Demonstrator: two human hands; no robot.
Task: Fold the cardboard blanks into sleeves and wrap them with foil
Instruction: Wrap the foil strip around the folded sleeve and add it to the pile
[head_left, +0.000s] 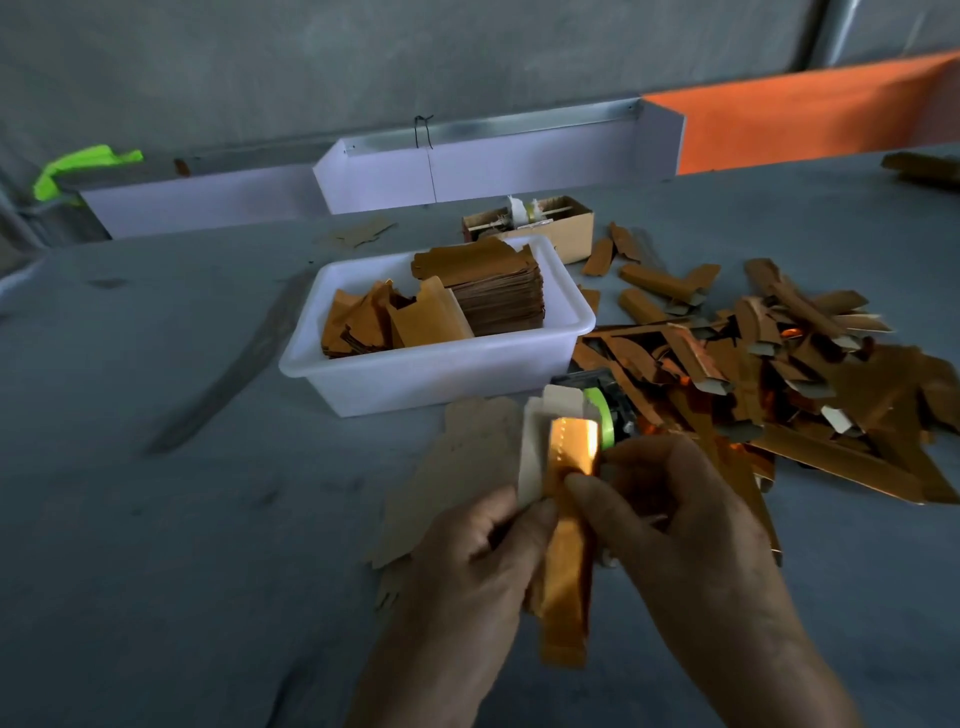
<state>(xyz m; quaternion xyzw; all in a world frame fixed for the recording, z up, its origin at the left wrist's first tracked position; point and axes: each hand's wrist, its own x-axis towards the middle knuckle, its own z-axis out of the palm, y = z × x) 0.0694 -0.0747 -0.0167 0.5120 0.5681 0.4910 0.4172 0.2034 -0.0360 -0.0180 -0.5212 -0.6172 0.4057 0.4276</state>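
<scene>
Grey bench (156, 519) fills the view, under dim light. Nearest, both hands work together above it: the left hand (467, 561) pinches the pale cardboard sleeve (531, 457) at its lower edge, while the right hand (691, 525) pinches the orange foil strip (563, 582) against it, thumb on the shiny face. So each grip is clamped, 1 on card, 1 on foil. Foil hangs below the grips and catches light just above them.

Judging by its look, the card is light and fairly stiff but creases easily, so it is best held along a folded edge; the foil is thin, slick and quick to tear or wrinkle, so it wants flat fingertip pressure near the card.

Just left of the grips lies a flat cardboard blank (457, 467). Just beyond them sits a green tape dispenser (602, 415). Further off, a white tub (441, 374) holds stacked blanks, and to the right beyond spreads a pile of wrapped sleeves (779, 374).
</scene>
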